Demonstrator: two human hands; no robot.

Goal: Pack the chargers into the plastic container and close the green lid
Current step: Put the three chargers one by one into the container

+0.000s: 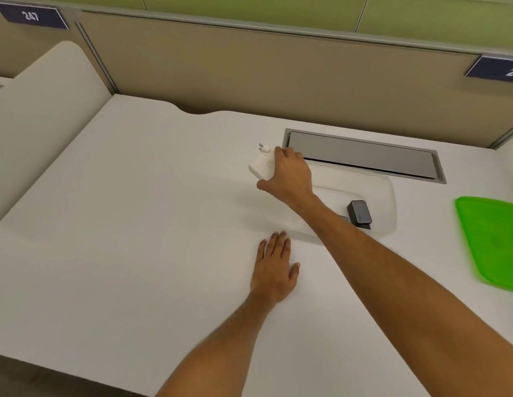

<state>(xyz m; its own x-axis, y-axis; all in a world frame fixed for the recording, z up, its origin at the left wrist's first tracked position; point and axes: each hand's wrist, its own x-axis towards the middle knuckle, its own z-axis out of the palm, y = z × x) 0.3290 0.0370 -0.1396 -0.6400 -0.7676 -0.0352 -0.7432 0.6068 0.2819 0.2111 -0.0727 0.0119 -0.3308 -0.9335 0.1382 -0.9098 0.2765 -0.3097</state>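
My right hand (289,176) grips a white charger (260,164) with two metal prongs pointing up and left, just left of the clear plastic container (388,193). Inside the container lies a black charger (359,212); a second dark piece shows beside it, mostly hidden by my right forearm. The green lid (493,242) lies flat on the desk at the right edge, apart from the container. My left hand (275,267) rests palm down on the desk in front of the container, fingers together, holding nothing.
A grey cable hatch (364,156) is set in the white desk (120,224) just behind the container. Beige partition panels (249,67) wall off the back; a rounded divider (34,110) stands at the left.
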